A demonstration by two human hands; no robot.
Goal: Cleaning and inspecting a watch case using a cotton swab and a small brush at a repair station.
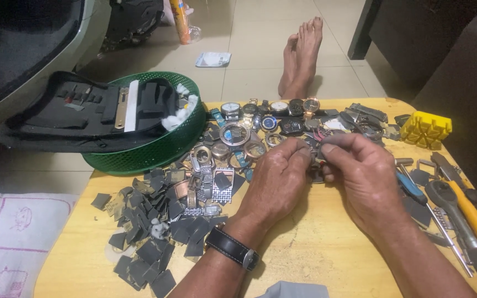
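Fig.: your two hands meet over the centre of a low wooden table [316, 259], rounded corners, pale grain. Your left hand [276, 182] and right hand [362, 176] are both curled shut, fingertips pinching a small watch part [317, 157] between them, just above the tabletop; part mostly hidden, kind can't be told. Left wrist wears 1 black-strapped wristwatch [232, 248].

Open room: bare wood only at the near edge, btwn and below your forearms. Far edge is crowded w/ a row of watch heads [260, 113], round, metal and glass, too many and overlapping to count. Left side: a heap of flat dark squares [155, 232], matte, spilling to the table's left edge. Right edge: 1 yellow plastic block [426, 128] w/ ridges, plus screwdrivers and pliers [459, 209] lying lengthwise, handles near the corner.

Back-left corner: 1 green mesh basket [155, 149], round, overhanging the edge; 1 black tool case [84, 113] lies open across it. Beyond the table: 2 bare feet [302, 55] on tiled floor.
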